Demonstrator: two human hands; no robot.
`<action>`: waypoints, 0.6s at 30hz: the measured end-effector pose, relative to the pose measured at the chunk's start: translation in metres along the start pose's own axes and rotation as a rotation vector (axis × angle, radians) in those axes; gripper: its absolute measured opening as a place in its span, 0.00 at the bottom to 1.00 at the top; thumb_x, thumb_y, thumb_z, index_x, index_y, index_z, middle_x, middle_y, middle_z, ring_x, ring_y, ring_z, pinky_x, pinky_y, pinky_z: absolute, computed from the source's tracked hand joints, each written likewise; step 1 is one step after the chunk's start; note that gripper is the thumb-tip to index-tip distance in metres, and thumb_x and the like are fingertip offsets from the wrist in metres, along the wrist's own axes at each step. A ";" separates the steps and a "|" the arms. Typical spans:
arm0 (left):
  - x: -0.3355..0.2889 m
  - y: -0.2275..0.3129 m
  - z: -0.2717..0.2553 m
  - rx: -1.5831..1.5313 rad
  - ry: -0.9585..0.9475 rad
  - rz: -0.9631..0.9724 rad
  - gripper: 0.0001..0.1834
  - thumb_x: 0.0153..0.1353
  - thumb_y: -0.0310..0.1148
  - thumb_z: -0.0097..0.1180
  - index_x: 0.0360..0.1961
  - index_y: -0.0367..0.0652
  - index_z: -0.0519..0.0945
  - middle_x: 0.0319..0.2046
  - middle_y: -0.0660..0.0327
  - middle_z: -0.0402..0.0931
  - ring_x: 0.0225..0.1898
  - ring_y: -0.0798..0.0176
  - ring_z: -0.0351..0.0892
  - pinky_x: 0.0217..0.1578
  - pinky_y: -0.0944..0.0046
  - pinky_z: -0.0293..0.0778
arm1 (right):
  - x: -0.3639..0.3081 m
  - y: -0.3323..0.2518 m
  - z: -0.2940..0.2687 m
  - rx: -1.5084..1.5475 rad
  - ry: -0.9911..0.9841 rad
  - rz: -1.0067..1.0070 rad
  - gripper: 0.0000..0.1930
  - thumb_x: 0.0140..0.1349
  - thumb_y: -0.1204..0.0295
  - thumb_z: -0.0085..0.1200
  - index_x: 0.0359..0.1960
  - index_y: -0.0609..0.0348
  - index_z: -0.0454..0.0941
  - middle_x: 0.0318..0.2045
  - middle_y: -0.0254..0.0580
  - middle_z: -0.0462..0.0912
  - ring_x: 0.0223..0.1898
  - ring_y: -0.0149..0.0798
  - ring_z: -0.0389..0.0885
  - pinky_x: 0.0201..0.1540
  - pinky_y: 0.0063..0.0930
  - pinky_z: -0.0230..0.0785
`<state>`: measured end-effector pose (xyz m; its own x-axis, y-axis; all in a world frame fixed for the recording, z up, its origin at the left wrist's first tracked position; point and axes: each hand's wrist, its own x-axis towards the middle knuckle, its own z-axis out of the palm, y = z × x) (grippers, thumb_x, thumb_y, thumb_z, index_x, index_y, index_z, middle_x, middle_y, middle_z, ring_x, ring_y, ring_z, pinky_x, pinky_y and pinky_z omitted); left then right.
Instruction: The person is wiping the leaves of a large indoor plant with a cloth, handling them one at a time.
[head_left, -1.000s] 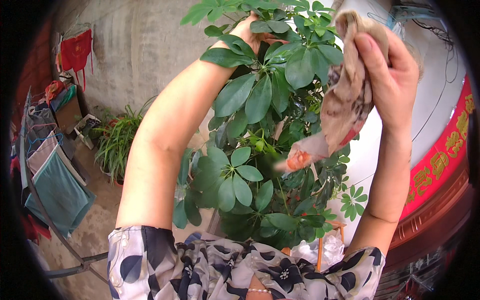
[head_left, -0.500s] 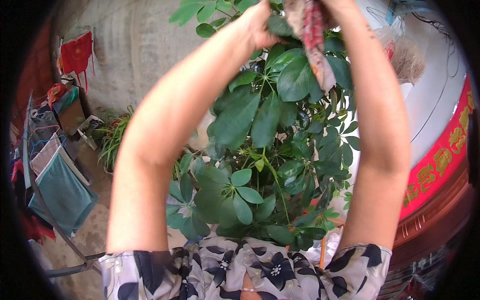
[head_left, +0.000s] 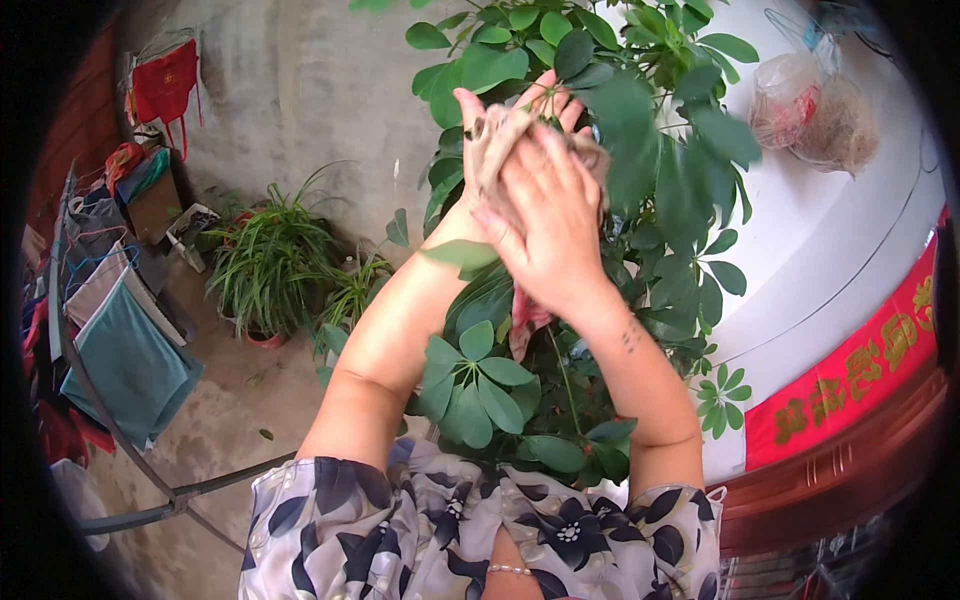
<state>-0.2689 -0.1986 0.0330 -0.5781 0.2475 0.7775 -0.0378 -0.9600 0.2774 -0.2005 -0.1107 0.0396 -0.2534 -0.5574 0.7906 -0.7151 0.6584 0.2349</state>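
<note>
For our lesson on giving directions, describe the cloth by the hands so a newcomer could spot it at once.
Find the big green plant in the middle, then look toward its upper part. The cloth lies under the right hand, with the left hand beneath it. It is crumpled and beige with a pinkish-red end hanging below, unlike the green leaves around it.

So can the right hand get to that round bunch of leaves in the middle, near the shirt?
Probably yes: nothing seems to cover the leaf cluster in this view, and the right hand looks close. But that hand is against the cloth, so it would likely have to come away first.
</note>
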 end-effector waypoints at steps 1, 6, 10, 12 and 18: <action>0.004 -0.009 0.005 0.004 0.036 0.007 0.51 0.53 0.74 0.28 0.66 0.42 0.48 0.67 0.55 0.45 0.68 0.54 0.44 0.65 0.49 0.45 | -0.009 -0.006 -0.009 -0.001 -0.009 0.034 0.26 0.56 0.62 0.49 0.56 0.59 0.67 0.58 0.47 0.66 0.61 0.51 0.59 0.59 0.41 0.49; 0.009 -0.004 -0.002 -0.058 0.028 -0.142 0.52 0.50 0.76 0.33 0.64 0.44 0.56 0.63 0.56 0.54 0.63 0.57 0.56 0.63 0.54 0.53 | -0.038 -0.008 -0.029 0.239 -0.112 0.058 0.18 0.49 0.73 0.56 0.44 0.58 0.74 0.45 0.40 0.74 0.48 0.46 0.70 0.47 0.37 0.61; 0.016 -0.003 0.009 -0.481 -0.120 -0.167 0.48 0.51 0.73 0.37 0.60 0.42 0.62 0.57 0.55 0.65 0.57 0.54 0.65 0.61 0.50 0.56 | -0.052 0.003 -0.043 0.946 -0.395 0.428 0.15 0.59 0.78 0.48 0.48 0.62 0.73 0.41 0.43 0.77 0.42 0.37 0.76 0.45 0.29 0.68; 0.014 -0.003 0.012 -0.330 0.040 -0.119 0.48 0.52 0.72 0.37 0.59 0.41 0.62 0.56 0.54 0.67 0.57 0.53 0.65 0.60 0.49 0.57 | -0.052 0.008 -0.055 1.286 -0.284 0.531 0.14 0.63 0.76 0.44 0.50 0.65 0.71 0.42 0.40 0.77 0.44 0.30 0.75 0.47 0.24 0.67; 0.007 0.001 0.010 -0.271 0.123 -0.075 0.49 0.50 0.75 0.34 0.56 0.41 0.65 0.51 0.54 0.71 0.55 0.54 0.68 0.58 0.51 0.60 | -0.008 -0.004 -0.084 1.035 0.107 0.405 0.14 0.63 0.74 0.46 0.50 0.67 0.70 0.39 0.38 0.79 0.41 0.31 0.76 0.46 0.24 0.67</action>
<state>-0.2649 -0.1966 0.0447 -0.6592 0.3169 0.6819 -0.2902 -0.9438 0.1581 -0.1410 -0.0661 0.0804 -0.5691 -0.3181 0.7583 -0.8027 0.0148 -0.5962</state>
